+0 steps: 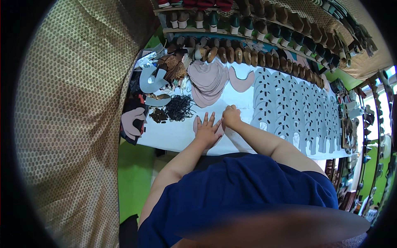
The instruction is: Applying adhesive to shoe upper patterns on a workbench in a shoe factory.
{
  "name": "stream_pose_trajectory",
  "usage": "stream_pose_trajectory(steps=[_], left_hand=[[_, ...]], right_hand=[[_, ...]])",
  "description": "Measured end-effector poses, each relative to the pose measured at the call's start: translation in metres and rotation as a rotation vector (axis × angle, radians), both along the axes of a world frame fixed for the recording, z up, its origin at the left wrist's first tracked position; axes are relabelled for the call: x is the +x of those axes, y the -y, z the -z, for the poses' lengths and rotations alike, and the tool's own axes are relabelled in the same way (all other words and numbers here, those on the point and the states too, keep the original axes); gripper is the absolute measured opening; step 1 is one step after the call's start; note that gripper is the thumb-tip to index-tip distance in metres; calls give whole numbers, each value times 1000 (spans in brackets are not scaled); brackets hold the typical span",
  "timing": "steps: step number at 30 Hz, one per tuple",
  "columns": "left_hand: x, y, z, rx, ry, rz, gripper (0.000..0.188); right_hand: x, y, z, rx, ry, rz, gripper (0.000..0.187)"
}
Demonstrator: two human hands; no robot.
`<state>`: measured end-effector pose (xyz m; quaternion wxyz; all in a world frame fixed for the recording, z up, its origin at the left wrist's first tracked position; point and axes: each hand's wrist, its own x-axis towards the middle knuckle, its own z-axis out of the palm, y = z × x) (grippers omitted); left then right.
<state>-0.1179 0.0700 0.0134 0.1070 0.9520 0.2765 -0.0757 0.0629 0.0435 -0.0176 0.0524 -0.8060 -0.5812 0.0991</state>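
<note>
My left hand (209, 131) lies flat with fingers spread, pressing on a pink leather-like cut piece (195, 125) at the table's near edge. Just right of it, my right hand (231, 116) is closed, its fingers curled at that piece's edge. What it holds, if anything, is hidden. Beyond my hands is a fanned stack of pink curved pieces (207, 78). A single pink U-shaped piece (242, 87) rests to the right of the stack. Overlapping rows of grey curved pieces (285, 109) with small dark strips on them cover the table's right side.
A tangle of black strips (178, 108) and small brown pieces (158, 115) lie left of my hands. A grey U-shaped piece (151, 85) and pink pieces (131, 127) are farther left. Shoes (230, 54) line the table's back, with shoe shelves (256, 37) above. A patterned curtain (78, 124) hangs left.
</note>
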Motion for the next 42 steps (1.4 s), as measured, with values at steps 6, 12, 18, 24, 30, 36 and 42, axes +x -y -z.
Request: stream_pose_trajectory(steps=[6,12,18,24,30,36,42], left_hand=[[1,-2,6,-4,-22,-32,70],[-29,-16,11,-69,7,-31,75],[-112,-27,27,-41,-3,-384,87],[-152,-25,16,-118,-171,-617,92],[-153,-32,9,-239,-267,-612,92],[-154,-36,4,-275,-279,-574,95],[-162,-39,9,-278,-287,-503,97]], right_hand=[[-11,6,-4,70,-48,151,18],[-3,0,-12,-53,-274,337,19],[51,17,29,174,-460,-91,19],[8,66,8,252,-92,-388,40],[-43,67,19,220,-223,-929,57],[-60,61,43,242,-141,-1015,51],[-61,69,21,102,-108,-918,30]])
